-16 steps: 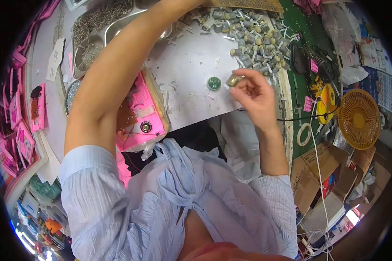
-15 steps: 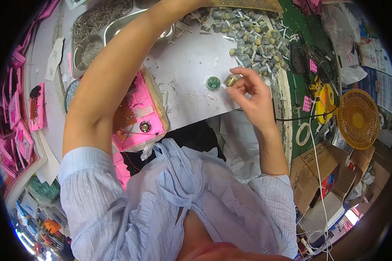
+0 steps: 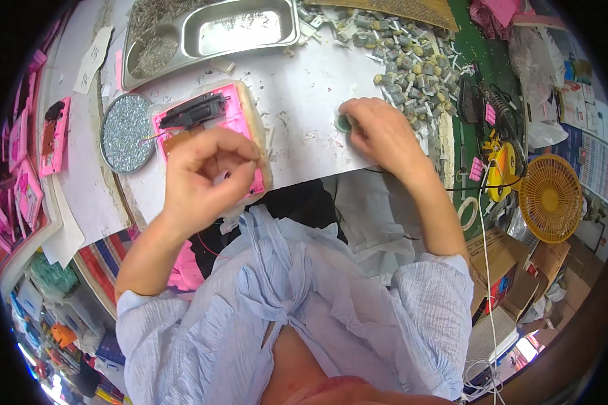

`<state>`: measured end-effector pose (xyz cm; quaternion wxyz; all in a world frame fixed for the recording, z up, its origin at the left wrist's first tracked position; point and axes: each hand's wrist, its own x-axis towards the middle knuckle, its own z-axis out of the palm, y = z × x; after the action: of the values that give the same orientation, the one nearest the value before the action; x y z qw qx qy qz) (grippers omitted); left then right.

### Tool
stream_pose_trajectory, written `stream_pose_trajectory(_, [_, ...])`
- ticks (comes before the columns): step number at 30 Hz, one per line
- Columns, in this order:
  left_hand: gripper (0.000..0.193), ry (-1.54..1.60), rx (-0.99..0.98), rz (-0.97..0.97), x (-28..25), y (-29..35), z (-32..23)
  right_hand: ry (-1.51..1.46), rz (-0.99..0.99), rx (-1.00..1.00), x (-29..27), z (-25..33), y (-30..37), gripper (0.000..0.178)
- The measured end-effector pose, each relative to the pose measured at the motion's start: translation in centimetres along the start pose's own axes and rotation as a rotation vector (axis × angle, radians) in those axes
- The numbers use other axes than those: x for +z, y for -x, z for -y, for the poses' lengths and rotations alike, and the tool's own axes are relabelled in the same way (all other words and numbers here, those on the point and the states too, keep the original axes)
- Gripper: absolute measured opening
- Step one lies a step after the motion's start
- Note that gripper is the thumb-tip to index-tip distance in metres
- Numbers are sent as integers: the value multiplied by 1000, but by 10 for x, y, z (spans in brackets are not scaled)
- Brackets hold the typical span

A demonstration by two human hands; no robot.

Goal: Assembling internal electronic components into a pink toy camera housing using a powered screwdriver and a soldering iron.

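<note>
My left hand (image 3: 209, 175) is over a pink plastic housing (image 3: 233, 121), fingers curled and thumb close to the index fingertip. Anything between those tips is too small to make out. The housing holds a black mechanism (image 3: 194, 110) and rests on a pale padded block (image 3: 253, 121). To the right, my right hand (image 3: 385, 135) bends its fingers down at a small round green piece (image 3: 344, 123) on the white tabletop, partly covering it. Whatever its fingertips grip is hidden from view.
Behind my right hand lies a heap of small grey motors (image 3: 412, 67) with white parts. A metal tray (image 3: 240, 27) stands at the back, and a round dish of tiny metal parts (image 3: 127, 133) at left. A yellow fan (image 3: 550, 198) and cable are at right.
My left arm has drawn back from the far side to above the pink housing. My right hand has moved over the green piece; the small metal motor it held is out of sight.
</note>
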<state>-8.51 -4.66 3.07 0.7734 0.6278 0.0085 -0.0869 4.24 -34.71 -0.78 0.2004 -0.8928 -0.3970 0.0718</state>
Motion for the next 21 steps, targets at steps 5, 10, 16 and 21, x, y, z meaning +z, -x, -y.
stream_pose_trajectory(5, [16,172,-65,-121,5,34,21,-204,138,206,-25,11,-6,37])
stream_pose_trajectory(10, [17,-105,24,-192,12,39,36,-1304,-106,382,4,73,-2,40])
stream_pose_trajectory(16, [20,-145,36,-270,11,43,36,-1618,170,383,41,116,-19,41])
stream_pose_trajectory(21, [22,-154,33,-290,7,44,36,-1603,247,376,44,116,-28,41])
